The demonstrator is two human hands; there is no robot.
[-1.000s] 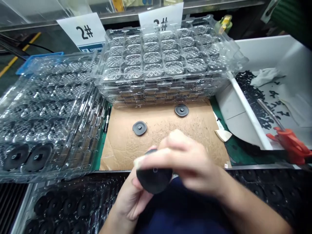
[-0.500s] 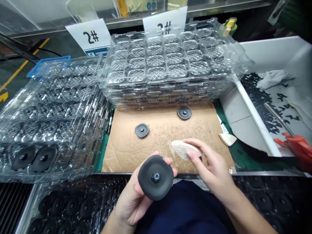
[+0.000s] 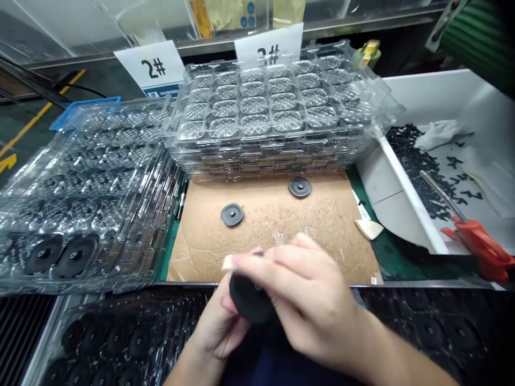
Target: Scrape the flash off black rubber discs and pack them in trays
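Bench w/ green mat [image 3: 389,247], centre frame: cardboard sheet [image 3: 273,230] on it, two black discs [image 3: 232,214] [image 3: 300,187] on cardboard. Clear tray stacks [image 3: 277,107] upper centre & left [image 3: 84,182]. White bin [image 3: 406,177] right.

Two loose black discs [image 3: 232,214] [image 3: 300,187] lie well apart on a cardboard sheet [image 3: 322,214]. Stacked clear trays [image 3: 277,102] stand behind it. Orange pliers [image 3: 478,244] rest in a white bin [image 3: 406,166] at right.
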